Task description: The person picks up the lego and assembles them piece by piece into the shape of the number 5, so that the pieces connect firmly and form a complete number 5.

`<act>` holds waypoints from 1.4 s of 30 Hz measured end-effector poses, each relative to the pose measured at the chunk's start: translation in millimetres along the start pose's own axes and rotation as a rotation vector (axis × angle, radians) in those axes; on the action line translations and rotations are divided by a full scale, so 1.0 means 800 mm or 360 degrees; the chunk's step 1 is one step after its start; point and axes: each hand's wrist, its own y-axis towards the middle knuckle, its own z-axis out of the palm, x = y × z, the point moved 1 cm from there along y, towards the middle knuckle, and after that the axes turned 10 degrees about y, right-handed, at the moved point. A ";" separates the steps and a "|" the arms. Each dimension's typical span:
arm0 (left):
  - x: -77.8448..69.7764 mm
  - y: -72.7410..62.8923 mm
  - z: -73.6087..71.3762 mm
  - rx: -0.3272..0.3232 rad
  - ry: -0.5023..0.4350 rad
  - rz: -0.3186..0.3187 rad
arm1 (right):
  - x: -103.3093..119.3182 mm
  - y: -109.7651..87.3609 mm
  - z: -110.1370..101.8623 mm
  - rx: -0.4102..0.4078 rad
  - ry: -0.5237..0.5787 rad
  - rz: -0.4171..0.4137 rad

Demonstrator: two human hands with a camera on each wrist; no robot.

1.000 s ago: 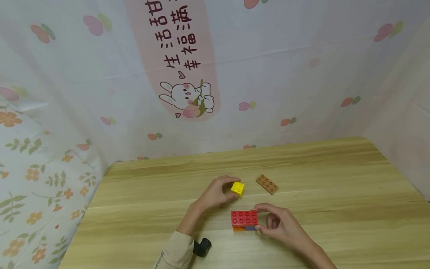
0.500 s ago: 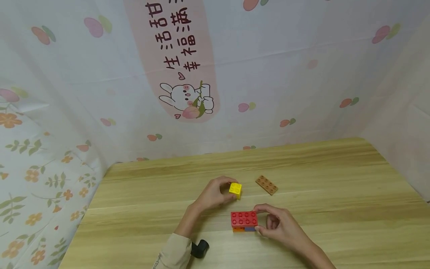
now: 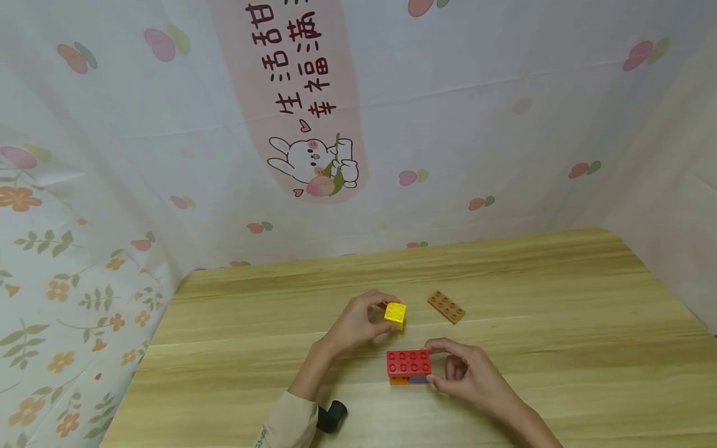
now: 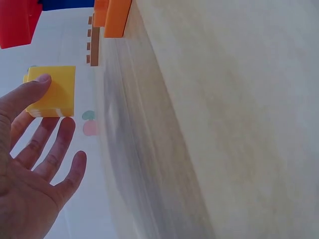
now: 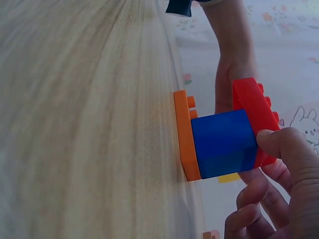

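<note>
In the head view my left hand (image 3: pixel 355 322) pinches a small yellow toy building brick (image 3: pixel 394 312) between thumb and fingers. The left wrist view puts this brick above the tabletop, its studs facing away from the wood. To the right, my right hand (image 3: pixel 476 378) grips the right end of a red brick (image 3: pixel 409 361), thumb on the near side. That red brick tops a stack: under its right part is a blue brick (image 5: pixel 224 144), set on a thin orange plate (image 5: pixel 185 142) on the table. Between red and orange, the stack's left side has a gap.
A flat brown studded plate (image 3: pixel 446 307) lies behind the stack, right of the yellow brick. A black cylindrical piece (image 3: pixel 333 417) sticks out by the left sleeve (image 3: pixel 291 420). Printed cloth (image 3: pixel 448 124) hangs behind the wooden table (image 3: pixel 560 298).
My left hand has shifted very slightly left with the yellow brick, away from the brown plate. The right hand and the stack stay where they were.
</note>
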 end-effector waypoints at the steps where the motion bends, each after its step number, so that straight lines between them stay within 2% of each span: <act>1: -0.001 0.000 -0.001 -0.0001 0.0007 -0.0002 | 0.000 0.000 0.000 0.0001 -0.0002 0.0003; 18: -0.010 -0.009 -0.014 -0.0025 0.0058 0.0017 | 0.000 -0.001 0.000 0.0002 -0.0007 0.0038; 22: -0.013 -0.011 -0.017 -0.0041 0.0064 0.0031 | 0.000 -0.001 0.000 0.0001 -0.0006 0.0031; 31: -0.019 -0.017 -0.026 -0.0109 0.0177 0.0044 | 0.001 0.000 -0.001 0.0002 -0.0002 0.0059; 36: -0.025 -0.021 -0.030 -0.0122 0.0179 0.0041 | 0.001 -0.001 0.000 0.0003 0.0004 0.0038; 42: -0.034 -0.026 -0.034 -0.0139 0.0154 0.0110 | 0.000 -0.001 0.000 -0.0007 0.0007 0.0007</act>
